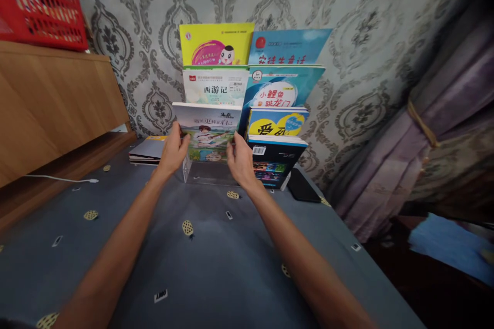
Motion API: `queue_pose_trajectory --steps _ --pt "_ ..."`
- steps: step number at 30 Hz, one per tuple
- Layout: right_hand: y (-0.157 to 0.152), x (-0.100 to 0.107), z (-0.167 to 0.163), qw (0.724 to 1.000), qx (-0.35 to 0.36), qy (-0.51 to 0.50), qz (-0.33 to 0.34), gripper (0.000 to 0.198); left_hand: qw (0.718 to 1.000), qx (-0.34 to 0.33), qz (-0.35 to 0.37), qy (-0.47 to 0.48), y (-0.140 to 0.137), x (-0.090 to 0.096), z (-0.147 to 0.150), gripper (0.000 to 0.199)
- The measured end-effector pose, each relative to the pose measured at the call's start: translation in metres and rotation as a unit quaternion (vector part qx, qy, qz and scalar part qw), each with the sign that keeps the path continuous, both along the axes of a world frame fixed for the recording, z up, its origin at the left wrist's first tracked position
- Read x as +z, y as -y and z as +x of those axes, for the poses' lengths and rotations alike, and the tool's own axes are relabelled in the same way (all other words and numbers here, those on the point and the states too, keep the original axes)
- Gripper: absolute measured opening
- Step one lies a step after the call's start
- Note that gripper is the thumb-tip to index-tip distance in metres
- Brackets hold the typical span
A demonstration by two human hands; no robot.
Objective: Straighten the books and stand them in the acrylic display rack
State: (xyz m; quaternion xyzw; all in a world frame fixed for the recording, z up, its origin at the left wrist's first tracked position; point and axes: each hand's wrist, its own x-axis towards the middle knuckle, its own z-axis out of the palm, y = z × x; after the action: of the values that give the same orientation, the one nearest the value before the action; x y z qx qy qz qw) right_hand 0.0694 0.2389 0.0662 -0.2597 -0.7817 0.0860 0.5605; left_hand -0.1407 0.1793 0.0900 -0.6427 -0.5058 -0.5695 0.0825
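Head view: my left hand (175, 150) grips the left edge of an illustrated book (210, 131); my right hand (242, 160) grips its right edge. Book is cover toward me, at the front left of a clear stand (212, 174), before a white book (216, 87). Cannot tell whether its base is seated. Black book (278, 157) stands to its right.

- A clear stand (212, 174) on a grey-blue cloth (216, 257) holds upright books in tiers, including a yellow book (216, 36).
- At the stand's left front, the left hand (174, 148) and right hand (242, 159) grip an illustrated book (208, 136) by opposite edges.
- Left of the stand: stacked books (148, 149), wooden cabinet (57, 108), red basket (57, 41).
- Right of it: black slab (303, 186), curtain (393, 180).
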Motion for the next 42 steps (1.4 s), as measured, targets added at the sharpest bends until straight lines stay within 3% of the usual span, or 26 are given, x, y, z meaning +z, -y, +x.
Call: queue_pose_trajectory --steps 5,9,22,27,33,42 --pt "-0.007 -0.012 -0.006 1.000 -0.029 0.001 -0.008 0.057 0.994 0.103 0.013 -0.041 -0.009 -0.006 0.010 0.014" --pt "-0.012 -0.021 -0.011 1.000 -0.024 0.003 -0.013 0.060 0.987 0.147 0.011 -0.063 -0.013 -0.011 0.014 0.022" --pt "-0.015 -0.029 -0.012 0.999 -0.023 0.010 -0.033 0.060 0.984 0.161 -0.052 -0.058 -0.014 -0.016 0.013 0.014" --pt "-0.015 -0.030 -0.012 0.999 -0.032 0.004 -0.019 0.058 0.985 0.164 -0.036 -0.048 -0.014 -0.016 0.013 0.009" --pt "-0.012 -0.028 -0.012 0.998 -0.055 0.014 -0.028 0.055 0.976 0.194 -0.075 -0.068 -0.011 -0.012 0.014 0.013" --pt "-0.009 -0.027 -0.015 0.997 -0.075 0.011 -0.027 0.056 0.974 0.199 -0.079 -0.078 -0.011 -0.012 0.010 0.013"
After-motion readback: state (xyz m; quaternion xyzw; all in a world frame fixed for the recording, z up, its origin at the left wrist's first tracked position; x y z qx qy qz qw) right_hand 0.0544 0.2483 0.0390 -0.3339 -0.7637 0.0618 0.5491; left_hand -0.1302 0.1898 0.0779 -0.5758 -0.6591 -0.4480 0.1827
